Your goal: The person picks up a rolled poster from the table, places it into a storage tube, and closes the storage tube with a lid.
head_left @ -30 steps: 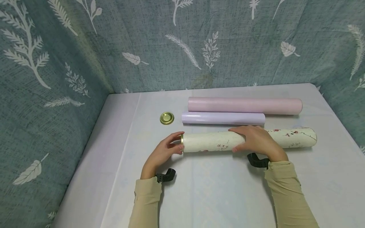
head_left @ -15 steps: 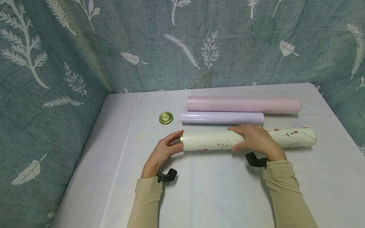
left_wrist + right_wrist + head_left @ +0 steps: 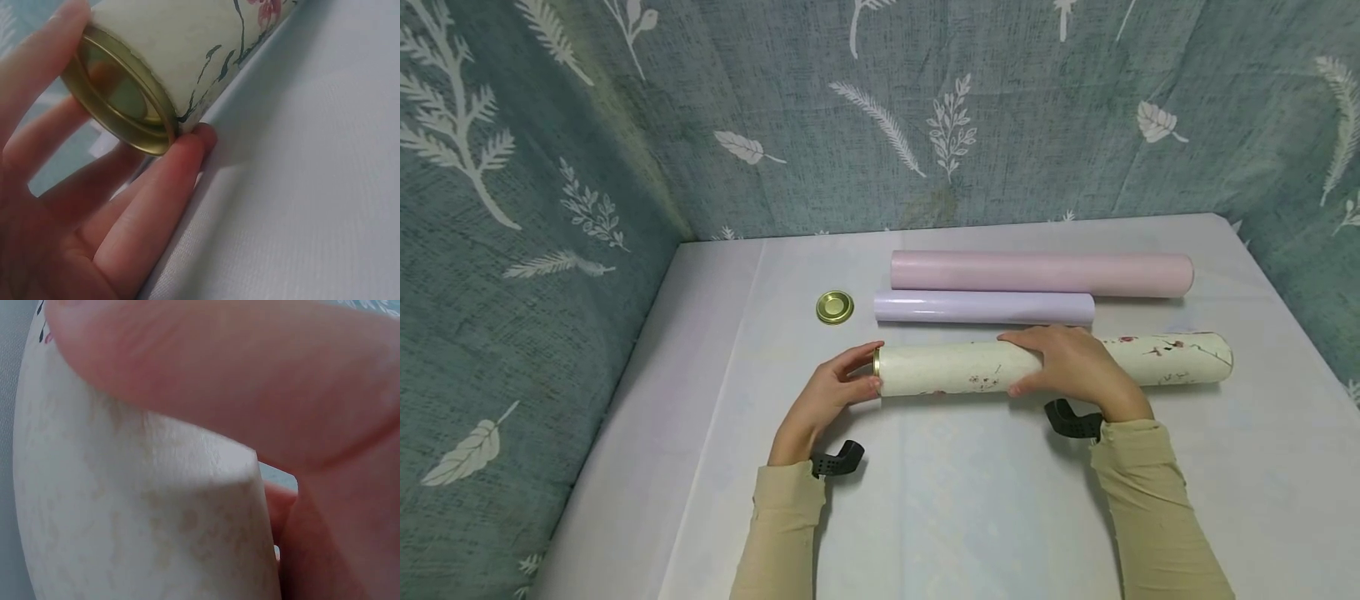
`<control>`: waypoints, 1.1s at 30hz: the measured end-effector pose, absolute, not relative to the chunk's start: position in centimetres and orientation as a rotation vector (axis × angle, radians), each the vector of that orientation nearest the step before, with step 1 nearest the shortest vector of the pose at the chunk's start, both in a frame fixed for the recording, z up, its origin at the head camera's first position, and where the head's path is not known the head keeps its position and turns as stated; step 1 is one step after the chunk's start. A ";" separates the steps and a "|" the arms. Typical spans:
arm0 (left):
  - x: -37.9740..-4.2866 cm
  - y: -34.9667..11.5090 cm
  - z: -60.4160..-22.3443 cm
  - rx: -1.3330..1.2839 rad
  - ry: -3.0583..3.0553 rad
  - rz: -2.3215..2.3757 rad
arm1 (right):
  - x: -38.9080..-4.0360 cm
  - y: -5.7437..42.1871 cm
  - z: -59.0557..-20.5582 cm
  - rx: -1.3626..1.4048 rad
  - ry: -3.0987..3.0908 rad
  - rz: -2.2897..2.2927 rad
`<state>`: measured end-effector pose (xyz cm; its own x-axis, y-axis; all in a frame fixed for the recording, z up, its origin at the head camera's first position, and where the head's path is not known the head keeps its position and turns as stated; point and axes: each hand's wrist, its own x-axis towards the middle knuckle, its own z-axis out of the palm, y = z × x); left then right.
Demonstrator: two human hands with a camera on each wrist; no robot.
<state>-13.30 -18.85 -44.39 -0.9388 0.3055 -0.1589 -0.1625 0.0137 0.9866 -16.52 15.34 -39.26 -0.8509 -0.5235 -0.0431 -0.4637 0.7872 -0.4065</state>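
Observation:
A long cream tube (image 3: 943, 371) with a red-blossom pattern lies crosswise on the table in the head view. Its left end has a gold metal rim (image 3: 119, 133), with a recessed centre visible in the left wrist view. My left hand (image 3: 826, 400) holds this end, thumb and fingertips spread around the rim and the tube's edge. Over the tube's middle, my right hand (image 3: 1075, 371) grips from above, thumb on the near side. In the right wrist view the thumb covers part of the cream surface (image 3: 144, 525). A round gold lid (image 3: 835, 307) lies apart, beyond the left hand.
Behind the cream tube lie a shorter glossy lilac tube (image 3: 985, 307) and a longer pink tube (image 3: 1041, 273), roughly parallel to it. A white cloth covers the table (image 3: 970, 500). Green leaf-print fabric (image 3: 820, 192) hangs at the back and both sides.
Both hands keep their hold on the cream tube, which stays in place. The whole head view has shifted only slightly.

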 end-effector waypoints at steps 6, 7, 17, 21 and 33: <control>-13.5 -18.9 -45.3 0.174 1.993 2.000 | -16.5 15.3 -39.2 -0.782 2.810 -0.587; -13.5 -18.9 -45.3 0.173 1.998 1.995 | -16.5 15.3 -39.2 -0.781 2.808 -0.589; -13.6 -18.9 -45.3 0.178 1.993 1.989 | -16.6 15.4 -39.2 -0.777 2.792 -0.619; -13.6 -18.9 -45.2 0.165 1.992 1.985 | -16.6 15.4 -39.2 -0.781 2.794 -0.628; -13.5 -19.0 -45.2 0.177 1.964 2.004 | -16.6 15.3 -39.2 -0.799 2.797 -0.611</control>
<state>-13.55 -19.01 -45.22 -0.9381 0.3169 -0.1394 -0.1458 0.0037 0.9893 -16.58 15.30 -39.20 -0.8421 -0.5371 -0.0486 -0.4679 0.7724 -0.4295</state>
